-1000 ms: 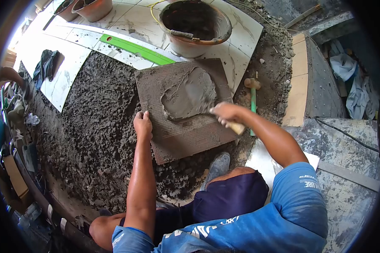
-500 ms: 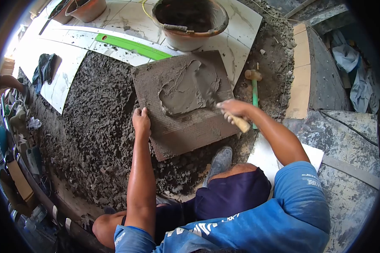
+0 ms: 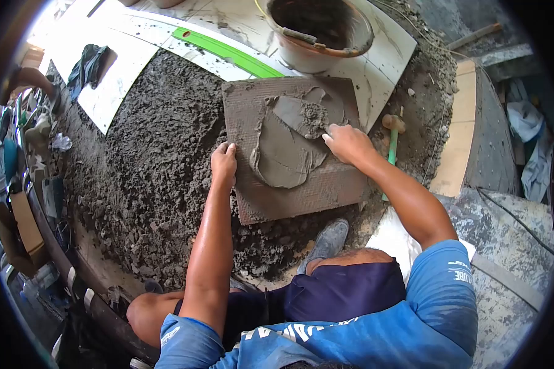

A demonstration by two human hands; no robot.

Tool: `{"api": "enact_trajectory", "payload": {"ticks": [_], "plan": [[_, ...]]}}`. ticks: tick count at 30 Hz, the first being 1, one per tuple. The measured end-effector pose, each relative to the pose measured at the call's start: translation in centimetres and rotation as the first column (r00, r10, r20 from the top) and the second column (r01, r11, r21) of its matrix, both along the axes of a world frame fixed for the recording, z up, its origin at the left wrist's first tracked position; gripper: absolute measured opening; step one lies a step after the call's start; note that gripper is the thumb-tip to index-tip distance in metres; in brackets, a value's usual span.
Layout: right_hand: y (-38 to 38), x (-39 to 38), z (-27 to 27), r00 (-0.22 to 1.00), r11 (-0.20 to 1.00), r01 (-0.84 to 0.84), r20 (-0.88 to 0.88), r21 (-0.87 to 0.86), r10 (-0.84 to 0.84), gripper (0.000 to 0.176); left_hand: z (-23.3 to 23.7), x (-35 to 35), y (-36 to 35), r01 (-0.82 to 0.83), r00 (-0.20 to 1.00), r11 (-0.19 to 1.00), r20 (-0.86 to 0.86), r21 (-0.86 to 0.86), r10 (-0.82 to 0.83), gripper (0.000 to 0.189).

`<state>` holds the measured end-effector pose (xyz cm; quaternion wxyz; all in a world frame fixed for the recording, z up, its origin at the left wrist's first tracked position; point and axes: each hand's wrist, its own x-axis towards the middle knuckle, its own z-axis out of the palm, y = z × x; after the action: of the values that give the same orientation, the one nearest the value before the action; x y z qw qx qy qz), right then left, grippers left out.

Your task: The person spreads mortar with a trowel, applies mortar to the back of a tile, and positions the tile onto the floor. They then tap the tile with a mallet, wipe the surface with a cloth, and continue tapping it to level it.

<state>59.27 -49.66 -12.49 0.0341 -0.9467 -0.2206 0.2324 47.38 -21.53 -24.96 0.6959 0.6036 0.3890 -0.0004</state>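
Observation:
A square tile (image 3: 338, 187) lies back side up, tilted over the rough mortar bed (image 3: 160, 141), its ribbed underside partly coated with wet grey mortar (image 3: 284, 161). My left hand (image 3: 224, 165) grips the tile's left edge, thumb on top and fingers hidden underneath. My right hand (image 3: 349, 145) is closed around the handle of a trowel (image 3: 294, 115), which it mostly covers. The trowel's blade is flat against the mortar on the tile's upper part, with a lumpy clump near the handle end.
A bucket (image 3: 311, 56) and a green level (image 3: 228, 54) rest on laid white tiles (image 3: 129, 46) beyond. A green-handled mallet (image 3: 393, 138) lies right of the tile. Dark cloth (image 3: 87, 71) lies at left. My shoe (image 3: 327, 243) is close below the tile.
The trowel has swept across the mortar, which is spread further toward the tile's lower middle. My right hand has turned over the handle. My left hand keeps its hold; the view has shifted.

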Motion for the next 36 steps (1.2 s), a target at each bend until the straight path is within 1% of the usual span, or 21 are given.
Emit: {"api": "enact_trajectory", "payload": {"ticks": [1,3,5,7,9,10,14,16,17,19,20,21,23,25,27,28,29,31,32,35,36], "plan": [[0.4,-0.3,1.1,1.000,1.000,-0.013,-0.019,0.003,0.013,0.034,-0.1,-0.1,0.1,-0.021,1.000,0.997,0.008,-0.076,0.021,0.032],[1.8,-2.3,3.0,0.989,0.995,-0.075,-0.135,-0.065,0.066,0.034,0.2,-0.2,0.5,-0.006,0.999,0.995,0.032,-0.104,0.010,0.033],[2.8,-3.2,1.3,0.970,0.981,-0.186,-0.170,-0.060,0.174,0.033,1.2,0.0,0.4,0.025,1.000,0.990,0.007,-0.140,-0.025,0.033],[4.4,-2.2,-0.7,0.987,0.994,-0.108,-0.120,-0.017,0.105,0.033,1.3,0.5,0.4,0.034,0.999,0.994,0.007,-0.109,-0.033,0.034],[6.0,0.2,-2.3,0.991,1.000,0.012,-0.134,-0.029,-0.015,0.035,1.1,-0.3,0.4,0.042,0.999,0.998,-0.031,-0.042,-0.043,0.038],[6.4,1.1,-1.9,0.987,0.996,0.092,-0.132,-0.021,-0.094,0.038,0.0,-0.4,0.7,0.061,0.997,0.997,-0.047,0.042,-0.059,0.040],[4.8,2.4,-2.4,0.971,0.984,0.170,-0.161,-0.060,-0.177,0.043,-2.1,-0.5,1.0,0.044,0.999,0.997,-0.032,0.059,-0.042,0.040],[2.9,2.3,-3.5,0.946,0.961,0.273,-0.172,-0.041,-0.276,0.045,-1.9,-0.4,0.7,0.033,0.999,0.998,-0.023,0.061,-0.032,0.036],[1.9,2.6,-4.3,0.944,0.959,0.281,-0.167,-0.043,-0.284,0.045,-1.8,-0.4,0.7,0.017,1.000,0.998,-0.025,0.068,-0.015,0.032],[-0.3,2.9,-5.3,0.920,0.935,0.352,-0.169,-0.037,-0.353,0.045,-1.3,-0.4,0.6,0.049,0.998,0.996,-0.043,0.073,-0.045,0.034],[-1.7,3.0,-5.0,0.965,0.977,0.215,-0.154,-0.003,-0.213,0.049,-0.9,-0.4,0.5,0.047,0.997,0.991,-0.070,0.124,-0.039,0.035],[-2.6,3.2,-5.2,0.964,0.975,0.221,-0.153,-0.004,-0.219,0.049,-0.4,-0.3,0.4,0.045,0.995,0.984,-0.093,0.175,-0.029,0.035],[-4.4,3.9,-6.7,0.928,0.940,0.342,-0.155,0.002,-0.337,0.051,0.1,-0.4,0.1,0.035,0.997,0.988,-0.076,0.148,-0.023,0.033],[-5.5,4.0,-6.7,0.945,0.949,0.314,-0.108,0.035,-0.309,0.049,0.4,-0.2,0.1,0.023,0.997,0.989,-0.081,0.147,-0.011,0.033],[-6.5,4.1,-5.7,0.767,0.808,0.589,-0.338,0.031,-0.546,0.047,0.6,-0.2,0.1,0.034,0.997,0.987,-0.078,0.158,-0.022,0.032],[-6.8,4.0,-4.9,0.688,0.751,0.660,-0.421,0.023,-0.592,0.044,0.6,-0.2,0.2,0.039,0.996,0.987,-0.091,0.153,-0.025,0.032],[-7.0,3.8,-4.8,0.687,0.748,0.663,-0.417,0.026,-0.595,0.044,0.6,-0.2,0.2,0.041,0.994,0.988,-0.104,0.149,-0.025,0.032],[-7.4,3.1,-4.6,0.551,0.632,0.774,-0.527,0.034,-0.646,0.046,0.3,-0.1,0.3,0.053,0.992,0.983,-0.120,0.176,-0.032,0.032],[-7.6,2.4,-4.6,0.523,0.610,0.792,-0.560,0.039,-0.643,0.045,0.0,-0.2,0.4,0.047,0.994,0.983,-0.106,0.178,-0.029,0.032],[-8.2,-0.2,-3.9,0.417,0.600,0.799,-0.696,-0.025,-0.584,0.040,0.4,-0.3,0.3,0.060,0.993,0.981,-0.108,0.186,-0.040,0.033],[-8.6,-0.9,-3.1,0.389,0.639,0.768,-0.753,-0.053,-0.530,0.038,0.5,-0.3,0.3,0.054,0.994,0.985,-0.102,0.166,-0.037,0.034]]}}
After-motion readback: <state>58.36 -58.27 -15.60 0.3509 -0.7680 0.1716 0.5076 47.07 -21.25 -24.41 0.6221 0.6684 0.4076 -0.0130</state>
